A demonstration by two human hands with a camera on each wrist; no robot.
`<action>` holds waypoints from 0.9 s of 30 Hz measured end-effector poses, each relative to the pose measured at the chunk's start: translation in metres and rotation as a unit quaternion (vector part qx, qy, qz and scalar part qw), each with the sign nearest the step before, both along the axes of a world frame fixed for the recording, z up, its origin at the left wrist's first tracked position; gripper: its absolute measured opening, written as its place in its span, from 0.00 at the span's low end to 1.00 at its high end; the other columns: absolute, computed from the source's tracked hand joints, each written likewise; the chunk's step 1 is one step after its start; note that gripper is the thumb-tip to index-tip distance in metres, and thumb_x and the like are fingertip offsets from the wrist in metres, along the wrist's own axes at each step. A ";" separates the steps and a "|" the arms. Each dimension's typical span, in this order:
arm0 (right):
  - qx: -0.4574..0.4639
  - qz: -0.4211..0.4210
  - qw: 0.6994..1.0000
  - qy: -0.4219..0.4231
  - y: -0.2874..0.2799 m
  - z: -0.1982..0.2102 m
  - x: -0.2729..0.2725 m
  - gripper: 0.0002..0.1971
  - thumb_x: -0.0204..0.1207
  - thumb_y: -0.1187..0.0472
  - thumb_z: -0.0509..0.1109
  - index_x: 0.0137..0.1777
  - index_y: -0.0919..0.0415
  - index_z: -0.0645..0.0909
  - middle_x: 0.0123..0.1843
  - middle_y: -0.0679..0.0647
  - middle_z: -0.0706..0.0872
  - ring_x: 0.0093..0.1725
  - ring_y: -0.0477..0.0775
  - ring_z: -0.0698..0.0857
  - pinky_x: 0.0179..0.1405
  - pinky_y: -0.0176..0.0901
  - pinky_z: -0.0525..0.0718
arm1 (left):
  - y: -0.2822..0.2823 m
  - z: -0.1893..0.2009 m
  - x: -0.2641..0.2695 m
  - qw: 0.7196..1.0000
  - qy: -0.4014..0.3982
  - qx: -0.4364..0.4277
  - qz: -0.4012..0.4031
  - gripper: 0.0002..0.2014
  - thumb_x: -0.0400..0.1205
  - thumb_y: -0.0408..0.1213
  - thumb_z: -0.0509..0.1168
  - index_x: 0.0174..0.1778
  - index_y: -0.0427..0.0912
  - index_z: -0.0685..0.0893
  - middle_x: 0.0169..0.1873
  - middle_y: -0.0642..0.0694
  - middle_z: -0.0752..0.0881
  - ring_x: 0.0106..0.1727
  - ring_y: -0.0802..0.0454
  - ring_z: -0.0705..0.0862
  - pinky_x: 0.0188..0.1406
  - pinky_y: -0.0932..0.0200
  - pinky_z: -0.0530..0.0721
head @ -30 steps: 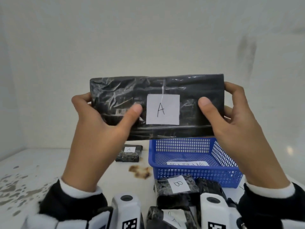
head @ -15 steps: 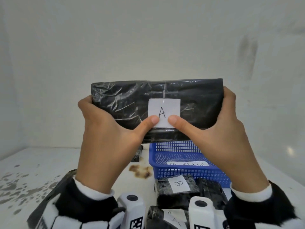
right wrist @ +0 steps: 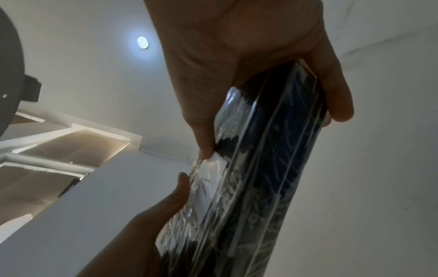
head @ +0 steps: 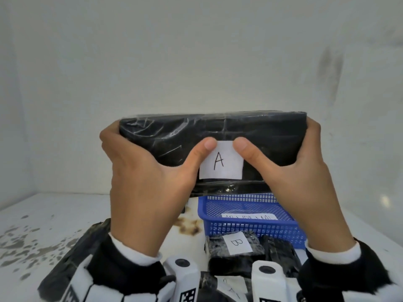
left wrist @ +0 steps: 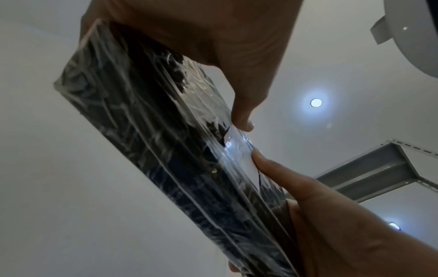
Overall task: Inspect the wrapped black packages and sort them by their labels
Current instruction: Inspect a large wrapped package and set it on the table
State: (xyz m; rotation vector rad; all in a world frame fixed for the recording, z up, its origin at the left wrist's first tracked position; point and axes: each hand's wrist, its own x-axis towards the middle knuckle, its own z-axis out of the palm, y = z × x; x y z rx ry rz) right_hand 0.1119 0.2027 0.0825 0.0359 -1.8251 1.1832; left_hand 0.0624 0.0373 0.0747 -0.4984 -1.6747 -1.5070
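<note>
I hold a long black package [head: 257, 136] in clear wrap up in front of me, both hands on it. Its white label "A" [head: 220, 165] faces me. My left hand [head: 150, 177] grips the left end, my right hand [head: 305, 171] the right end, and both thumbs press the label's upper corners. The left wrist view shows the package [left wrist: 147, 142] edge-on under my left hand [left wrist: 225, 41]. The right wrist view shows the package [right wrist: 272, 187] under my right hand [right wrist: 237, 46]. A small black package labelled "B" [head: 237, 245] lies on the table below.
A blue mesh basket [head: 250, 229] with a paper strip inside stands behind the "B" package. More black packages [head: 279, 253] lie beside and in front of it. A dark wrapped item [head: 74, 253] lies under my left sleeve. The white table [head: 54, 216] is stained.
The package has come lower and closer to me. Both thumbs slid from the package's sides inward, then up to the label's upper corners. The small "A" package on the table is now hidden.
</note>
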 end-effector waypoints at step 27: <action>0.021 0.040 0.993 -0.110 0.019 0.006 -0.002 0.20 0.72 0.29 0.51 0.62 0.29 0.70 0.44 0.37 0.87 0.45 0.41 0.87 0.45 0.44 0.85 | -0.017 0.004 -0.013 0.995 -0.085 0.028 -0.037 0.15 0.85 0.55 0.55 0.65 0.55 0.66 0.66 0.49 0.75 0.57 0.55 0.78 0.53 0.64 0.71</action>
